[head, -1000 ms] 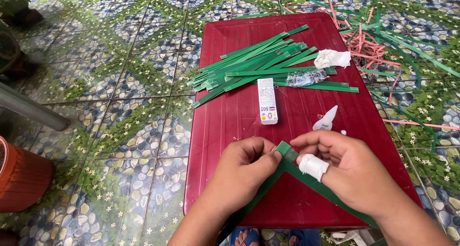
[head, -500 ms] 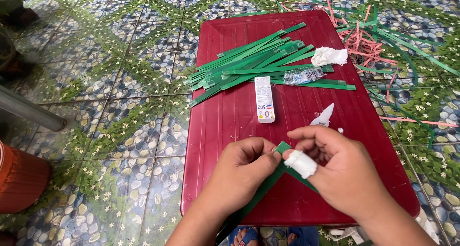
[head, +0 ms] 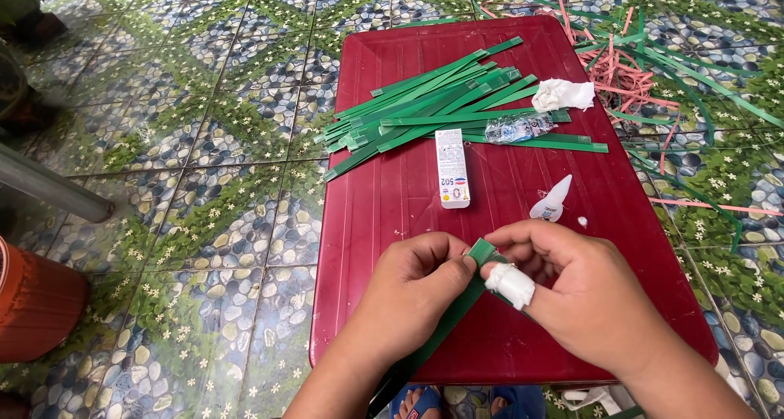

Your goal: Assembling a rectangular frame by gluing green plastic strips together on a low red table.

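From the head camera I look down on a red tray [head: 392, 223] set on a tiled floor [head: 204, 141] patterned with pebbles and small flowers. At the near edge of the tray my left hand [head: 412, 292] and my right hand [head: 584, 292] meet over a green strip [head: 457, 309], which runs from the fingertips down and to the left, toward me, and passes out of sight under my left wrist. My left hand is closed narrow, thumb and forefinger pinching the folded far end of the strip. My right hand is curled, its fingertips on that same end from the right side, and one of its fingers wears a white wrap [head: 510, 284] that sits just against the strip. Beyond the hands, near the middle of the tray, a small white box [head: 452, 179] lies flat with its long side pointing away from me. To its right lies a small white tube [head: 552, 200] with a pointed tip, apart from the box. Farther off, a pile of green strips [head: 425, 109] fans across the tray, and a clear crumpled wrapper [head: 518, 128] rests on its right part. A crumpled white tissue [head: 563, 95] sits at the far right of the pile. Off the tray on the far right, loose pink and green scraps [head: 653, 68] lie tangled on the floor. At the left edge I see an orange-brown pot [head: 33, 305] and a grey pole [head: 49, 186].
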